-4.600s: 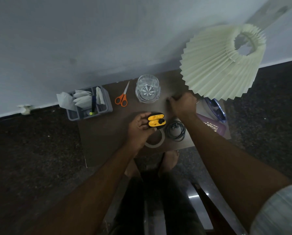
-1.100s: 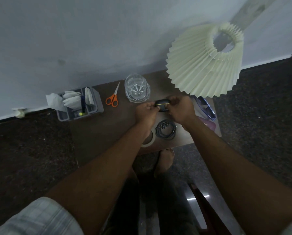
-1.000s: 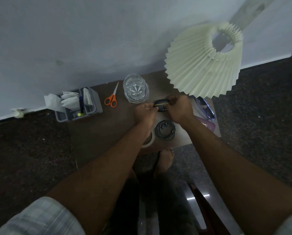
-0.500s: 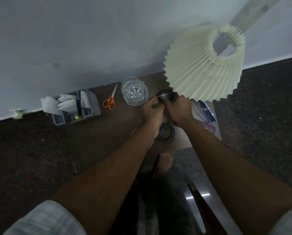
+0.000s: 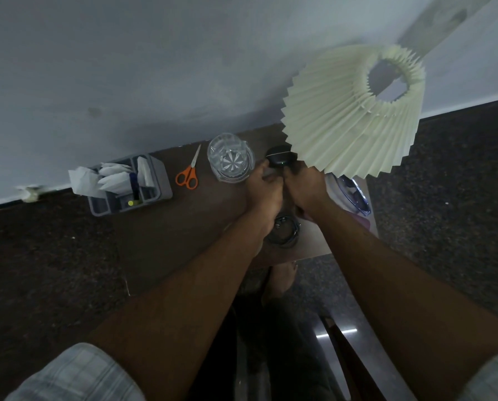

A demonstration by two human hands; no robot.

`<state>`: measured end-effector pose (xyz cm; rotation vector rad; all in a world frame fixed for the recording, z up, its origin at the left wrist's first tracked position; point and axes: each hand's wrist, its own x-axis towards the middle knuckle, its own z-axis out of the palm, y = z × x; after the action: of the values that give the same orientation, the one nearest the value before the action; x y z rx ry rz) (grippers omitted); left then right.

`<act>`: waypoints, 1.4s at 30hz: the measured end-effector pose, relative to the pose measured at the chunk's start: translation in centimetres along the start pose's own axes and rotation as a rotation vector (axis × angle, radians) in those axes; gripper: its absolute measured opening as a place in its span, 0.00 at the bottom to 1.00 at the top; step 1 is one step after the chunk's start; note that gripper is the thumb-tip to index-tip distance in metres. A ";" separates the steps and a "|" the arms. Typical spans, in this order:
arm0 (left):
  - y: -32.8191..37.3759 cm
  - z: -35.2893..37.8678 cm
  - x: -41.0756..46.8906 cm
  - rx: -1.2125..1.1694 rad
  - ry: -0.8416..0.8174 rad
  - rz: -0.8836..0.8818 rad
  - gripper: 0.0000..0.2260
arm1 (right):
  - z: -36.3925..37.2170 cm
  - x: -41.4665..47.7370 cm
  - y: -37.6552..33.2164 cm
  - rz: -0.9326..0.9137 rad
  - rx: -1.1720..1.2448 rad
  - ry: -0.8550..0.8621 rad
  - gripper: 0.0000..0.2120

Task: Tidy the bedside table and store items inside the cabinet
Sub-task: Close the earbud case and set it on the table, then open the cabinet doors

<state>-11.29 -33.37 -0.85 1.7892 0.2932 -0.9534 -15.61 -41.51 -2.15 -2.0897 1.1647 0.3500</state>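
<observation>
Left hand [image 5: 263,190] and right hand [image 5: 305,187] side by side, fingers of both curled onto small black case [image 5: 279,159]. Case at back of bedside table [image 5: 184,227], just under rim of pleated lampshade [image 5: 352,111]; whether resting or lifted, cannot tell. Fingertips hidden behind knuckles. Coiled cable [image 5: 284,231] half covered by wrists. Spectacles [image 5: 356,195] partly under shade at right edge. Glass [image 5: 230,157] just left of case; scissors [image 5: 187,175], grey organiser [image 5: 161,182] farther left. Widest room front-left.
</observation>
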 end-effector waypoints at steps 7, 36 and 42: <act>-0.2 -1.6 -0.5 0.028 -0.019 0.039 0.21 | -0.3 -1.4 0.6 0.007 0.087 0.085 0.13; -15.6 -10.7 -13.1 -0.052 0.206 -0.144 0.08 | 3.0 -16.7 8.5 -0.215 0.478 0.039 0.07; -19.3 -11.5 -13.0 -0.057 0.229 -0.267 0.09 | 6.7 -19.8 11.6 0.115 0.473 -0.204 0.05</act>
<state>-25.91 -12.00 -2.98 1.8377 0.7117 -0.9128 -35.51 -28.37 -1.48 -1.5468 1.1202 0.2981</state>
